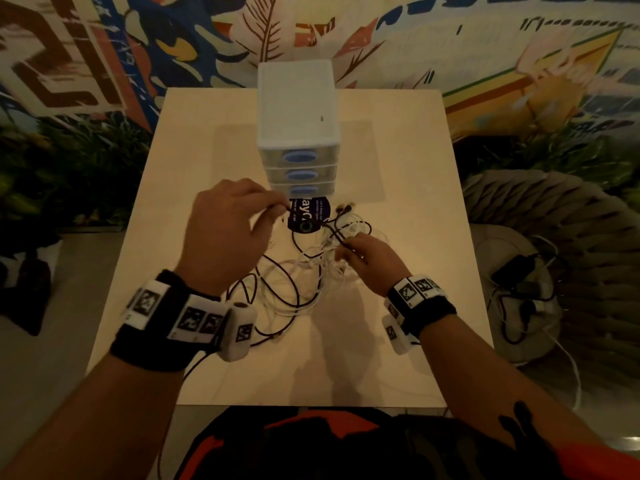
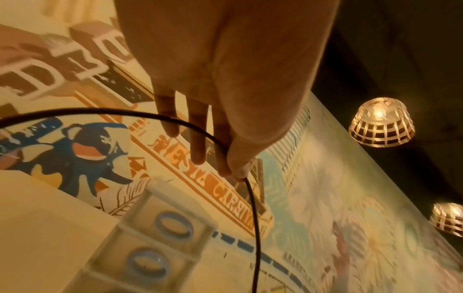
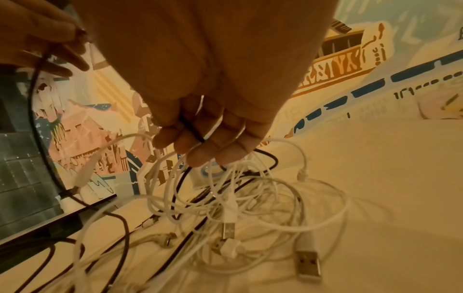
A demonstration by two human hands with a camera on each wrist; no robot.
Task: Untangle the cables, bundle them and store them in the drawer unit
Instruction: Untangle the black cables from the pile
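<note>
A tangle of black and white cables (image 1: 304,268) lies in the middle of the table (image 1: 207,150), in front of the white drawer unit (image 1: 298,133) with blue handles. My left hand (image 1: 225,233) is raised above the table's left centre and pinches a black cable (image 2: 253,218) between thumb and fingertips. My right hand (image 1: 367,258) sits on the tangle's right side, fingers curled round white and black strands (image 3: 200,138). White USB plugs (image 3: 308,263) lie loose beneath it. All drawers look closed.
A dark round sticker (image 1: 308,214) lies on the table just before the drawer unit. A woven grey seat (image 1: 554,237) with a charger and wires stands to the right. A painted wall is behind. Bare tabletop extends near the front edge.
</note>
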